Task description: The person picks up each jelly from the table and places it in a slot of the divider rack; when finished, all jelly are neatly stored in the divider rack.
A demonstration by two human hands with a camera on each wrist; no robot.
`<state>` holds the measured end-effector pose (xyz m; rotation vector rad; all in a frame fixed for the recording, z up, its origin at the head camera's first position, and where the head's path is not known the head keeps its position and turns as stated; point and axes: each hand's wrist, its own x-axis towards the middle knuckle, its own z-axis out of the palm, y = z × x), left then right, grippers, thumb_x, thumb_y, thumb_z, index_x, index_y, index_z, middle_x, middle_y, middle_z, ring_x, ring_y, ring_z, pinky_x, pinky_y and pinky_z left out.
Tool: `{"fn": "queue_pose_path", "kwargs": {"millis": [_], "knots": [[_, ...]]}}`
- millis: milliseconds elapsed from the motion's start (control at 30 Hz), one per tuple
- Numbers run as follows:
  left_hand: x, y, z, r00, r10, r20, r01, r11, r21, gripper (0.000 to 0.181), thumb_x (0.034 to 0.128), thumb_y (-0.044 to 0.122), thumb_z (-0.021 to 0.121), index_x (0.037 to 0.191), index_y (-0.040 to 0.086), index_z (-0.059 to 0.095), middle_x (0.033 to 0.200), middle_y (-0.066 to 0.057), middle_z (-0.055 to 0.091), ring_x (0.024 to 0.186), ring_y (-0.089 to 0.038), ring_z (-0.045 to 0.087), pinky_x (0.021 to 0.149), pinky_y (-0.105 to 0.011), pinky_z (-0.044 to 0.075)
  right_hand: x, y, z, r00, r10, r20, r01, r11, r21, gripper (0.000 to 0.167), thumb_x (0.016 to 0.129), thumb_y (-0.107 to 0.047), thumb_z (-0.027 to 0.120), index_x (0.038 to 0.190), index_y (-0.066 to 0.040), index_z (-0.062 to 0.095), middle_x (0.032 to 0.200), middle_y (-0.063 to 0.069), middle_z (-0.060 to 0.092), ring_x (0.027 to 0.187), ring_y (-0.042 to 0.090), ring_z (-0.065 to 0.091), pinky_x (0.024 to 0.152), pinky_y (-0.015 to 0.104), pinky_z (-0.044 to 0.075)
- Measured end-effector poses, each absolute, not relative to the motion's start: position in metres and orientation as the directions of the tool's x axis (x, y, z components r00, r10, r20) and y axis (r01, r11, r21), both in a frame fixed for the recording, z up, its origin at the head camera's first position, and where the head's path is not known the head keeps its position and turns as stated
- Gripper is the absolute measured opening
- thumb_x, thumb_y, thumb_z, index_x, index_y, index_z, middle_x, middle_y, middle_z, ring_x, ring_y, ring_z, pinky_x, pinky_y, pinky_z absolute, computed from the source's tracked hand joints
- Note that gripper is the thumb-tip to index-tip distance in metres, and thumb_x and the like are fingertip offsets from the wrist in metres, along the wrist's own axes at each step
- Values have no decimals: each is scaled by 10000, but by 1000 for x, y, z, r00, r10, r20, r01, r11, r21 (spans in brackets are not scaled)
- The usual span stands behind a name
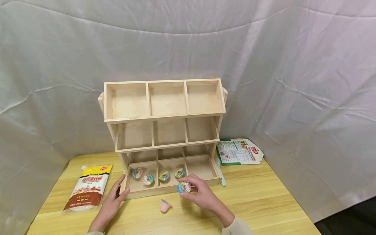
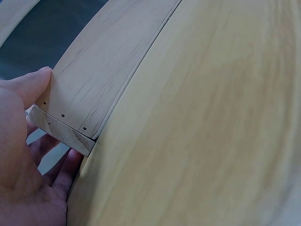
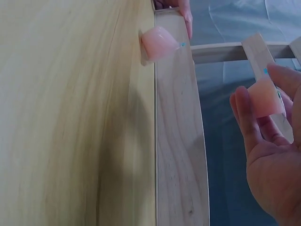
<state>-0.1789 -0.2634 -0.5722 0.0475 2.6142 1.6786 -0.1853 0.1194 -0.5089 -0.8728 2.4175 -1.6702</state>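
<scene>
My right hand (image 1: 202, 195) pinches a jelly cup (image 1: 183, 187), pink with a printed lid and blue rim, just in front of the bottom tier of a three-tier wooden rack (image 1: 152, 192). In the right wrist view, the held jelly cup (image 3: 265, 97) sits between thumb and fingers. My left hand (image 1: 111, 200) grips the rack's front left corner, its thumb at the front board's edge in the left wrist view. Two jelly cups (image 1: 148, 179) lie in the bottom left compartment, two more jelly cups (image 1: 164, 176) in the middle one. Another jelly cup (image 1: 165, 206) lies on its side on the table.
A white, yellow and brown pouch (image 1: 89, 187) lies left of the rack. On the right are a green and white package (image 1: 239, 151) and a pale green flat utensil (image 1: 221, 171). Grey cloth (image 1: 164, 55) hangs behind the wooden table (image 1: 258, 199).
</scene>
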Motion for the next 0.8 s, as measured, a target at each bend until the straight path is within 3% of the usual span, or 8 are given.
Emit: {"fn": "queue_pose_path", "kwargs": {"millis": [133,433,800], "knots": [[-180,-264,-574,-999,44,9,26,413,910,724,1098,319,529,1672,106,142,1706,-285,96,1512,-590,177,1199,-598,243,-188,122,-507,-843,-482,238,-395,257,-882,536,869,-167,842,1363,-76,656,1224,107,648,1039,100,662,915,230,608],[-181,-264,-576,-999,40,19,34,420,907,721,1097,322,531,1669,97,153,1706,-281,114,1511,-585,191,1194,-589,243,-193,127,-506,-863,-421,280,-454,401,-795,518,840,-172,864,1326,-184,688,1216,-1,684,1008,110,661,892,251,609],[-180,-263,-573,-999,42,3,20,413,911,730,1098,329,527,1672,100,136,1706,-289,90,1509,-591,180,1192,-588,259,-210,140,-517,-896,-327,301,-436,512,-740,519,795,-125,892,1281,-131,711,1133,22,703,893,97,655,806,301,630]]}}
